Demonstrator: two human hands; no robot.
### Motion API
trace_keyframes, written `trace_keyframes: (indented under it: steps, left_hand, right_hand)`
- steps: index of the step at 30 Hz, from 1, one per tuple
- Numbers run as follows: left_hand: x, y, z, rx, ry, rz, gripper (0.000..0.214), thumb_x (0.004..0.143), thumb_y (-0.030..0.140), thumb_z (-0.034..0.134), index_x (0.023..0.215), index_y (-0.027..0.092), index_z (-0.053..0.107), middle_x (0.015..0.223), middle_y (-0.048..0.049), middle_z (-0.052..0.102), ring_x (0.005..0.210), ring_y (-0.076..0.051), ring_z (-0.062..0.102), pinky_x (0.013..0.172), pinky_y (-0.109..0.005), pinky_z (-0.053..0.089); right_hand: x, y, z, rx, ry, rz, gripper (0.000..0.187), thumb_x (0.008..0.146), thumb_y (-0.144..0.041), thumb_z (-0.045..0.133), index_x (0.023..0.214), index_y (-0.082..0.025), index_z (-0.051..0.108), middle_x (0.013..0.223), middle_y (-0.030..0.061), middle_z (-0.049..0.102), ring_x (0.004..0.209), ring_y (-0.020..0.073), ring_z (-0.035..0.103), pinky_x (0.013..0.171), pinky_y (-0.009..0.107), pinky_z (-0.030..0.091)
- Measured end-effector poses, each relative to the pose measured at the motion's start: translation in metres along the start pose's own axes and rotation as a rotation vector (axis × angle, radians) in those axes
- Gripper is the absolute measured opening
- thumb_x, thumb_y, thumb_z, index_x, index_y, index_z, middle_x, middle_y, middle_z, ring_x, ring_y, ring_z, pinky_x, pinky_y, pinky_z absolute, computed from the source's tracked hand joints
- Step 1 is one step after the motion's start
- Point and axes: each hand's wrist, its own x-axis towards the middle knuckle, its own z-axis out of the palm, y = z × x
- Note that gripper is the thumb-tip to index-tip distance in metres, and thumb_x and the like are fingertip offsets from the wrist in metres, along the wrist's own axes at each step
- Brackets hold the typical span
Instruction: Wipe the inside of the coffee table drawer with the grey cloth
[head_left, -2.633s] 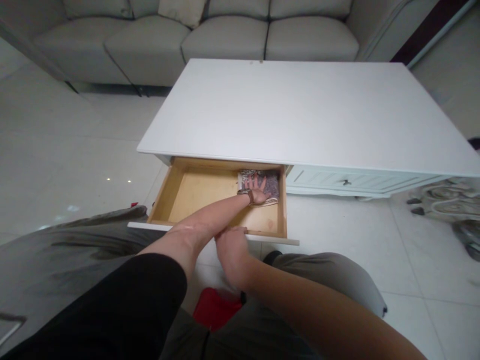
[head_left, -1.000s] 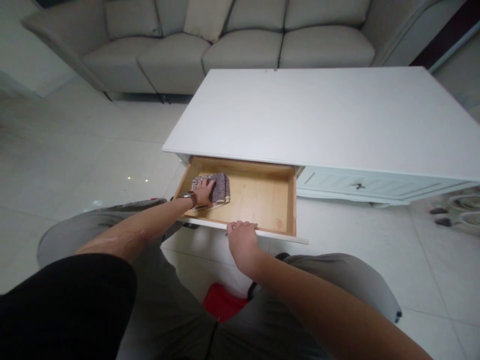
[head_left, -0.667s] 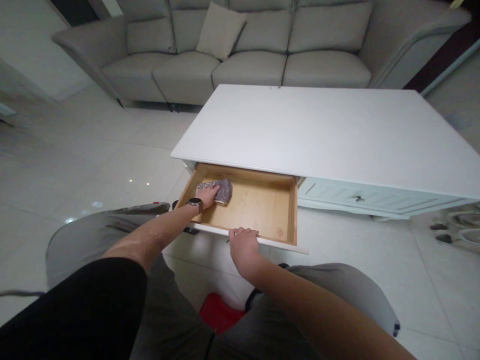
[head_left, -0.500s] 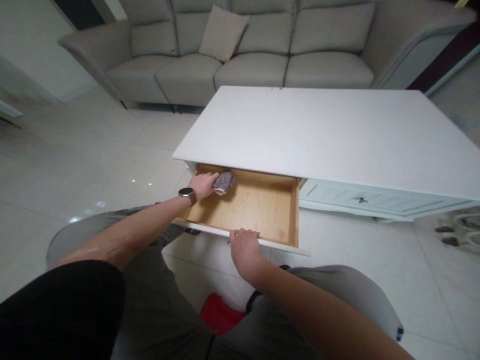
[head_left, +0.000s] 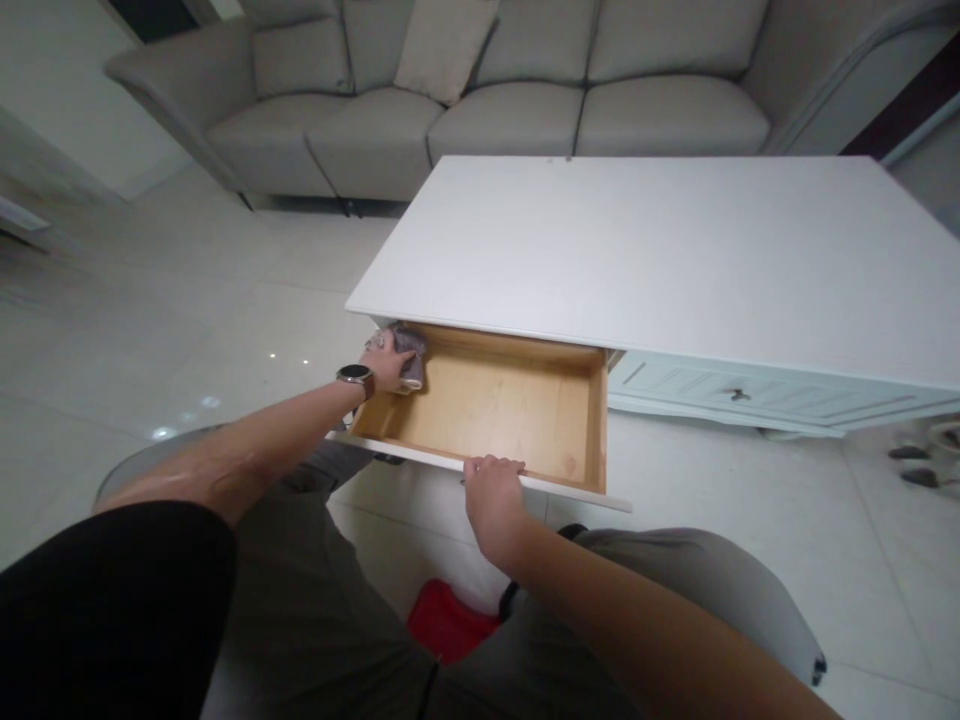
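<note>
A wooden drawer [head_left: 495, 405] stands pulled out from the white coffee table [head_left: 637, 250], its bare inner floor showing. My left hand [head_left: 386, 364], with a watch on the wrist, is closed on a bunched grey-purple cloth [head_left: 412, 357] at the drawer's left side wall. Part of the cloth is hidden beneath the fingers. On the top edge of the drawer's white front, my right hand [head_left: 493, 492] is curled, fingers over the rim and thumb out of sight.
A second, shut drawer [head_left: 739, 394] with a small metal knob is on the right of the table. Behind the table stands a long grey sofa [head_left: 517, 120] with a beige cushion [head_left: 444, 48]. Something red [head_left: 448, 620] lies between my knees on the tiled floor [head_left: 255, 330].
My left hand has moved the cloth leftward, from the back left part of the drawer to its left wall. The right hand keeps its grip on the drawer front.
</note>
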Motion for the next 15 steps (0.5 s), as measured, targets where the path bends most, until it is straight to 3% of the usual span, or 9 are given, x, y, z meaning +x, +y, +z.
trace_keyframes:
  steps: [6, 9, 15]
  left_hand:
    - [0.022, 0.021, 0.001, 0.023, 0.091, -0.073, 0.058, 0.088, 0.052, 0.061, 0.139, 0.023, 0.059, 0.163, -0.0211, 0.021, 0.134, -0.052, 0.033, 0.099, -0.063, 0.035]
    - [0.021, 0.020, 0.005, 0.043, 0.105, -0.056, 0.053, 0.090, 0.050, 0.058, 0.134, 0.021, 0.062, 0.162, -0.0212, 0.024, 0.133, -0.052, 0.033, 0.097, -0.062, 0.036]
    - [0.006, 0.006, 0.010, 0.013, 0.023, 0.082, 0.053, 0.085, 0.053, 0.061, 0.127, 0.022, 0.067, 0.163, -0.0139, 0.026, 0.138, -0.053, 0.024, 0.100, -0.059, 0.035]
  right_hand:
    - [-0.001, 0.003, -0.003, 0.021, -0.009, -0.011, 0.047, 0.097, -0.007, 0.035, 0.140, -0.010, 0.053, 0.124, 0.0278, 0.065, 0.113, 0.0357, 0.066, 0.095, 0.059, 0.049]
    - [-0.001, 0.005, -0.004, 0.059, -0.003, -0.025, 0.047, 0.096, -0.007, 0.036, 0.139, -0.009, 0.054, 0.121, 0.0284, 0.065, 0.112, 0.0367, 0.066, 0.094, 0.059, 0.049]
    - [0.002, 0.007, -0.005, 0.051, -0.048, -0.057, 0.047, 0.097, -0.008, 0.034, 0.139, -0.010, 0.053, 0.121, 0.0264, 0.066, 0.109, 0.0364, 0.067, 0.091, 0.056, 0.051]
